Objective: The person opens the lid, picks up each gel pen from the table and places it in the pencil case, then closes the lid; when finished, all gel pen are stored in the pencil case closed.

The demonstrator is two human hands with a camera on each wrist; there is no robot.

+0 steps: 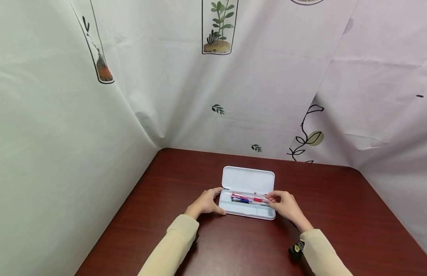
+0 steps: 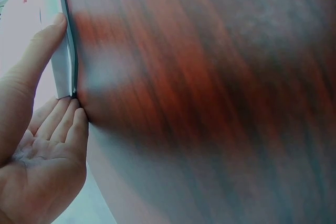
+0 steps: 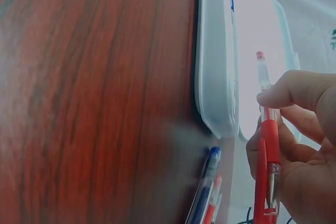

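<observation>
A pale pencil case (image 1: 239,209) lies on the table with its lid (image 1: 248,179) raised at the back. My left hand (image 1: 207,201) holds the case's left end, thumb at the front corner and fingers at the back. In the left wrist view, the thumb (image 2: 50,38) rests along the case wall (image 2: 63,69). My right hand (image 1: 285,205) is at the case's right side and pinches a clear-barrelled red pen (image 3: 269,129) between thumb and fingers. Inside the case, in the head view, lie several pens, among them a blue pen (image 1: 240,199).
The right wrist view shows a blue pen (image 3: 207,187) and red pens beyond the case's end. A small partition divides the case's front compartment. Dark red-brown table (image 1: 241,245) surrounds the case; a printed white cloth (image 1: 185,96) hangs behind and at both sides.
</observation>
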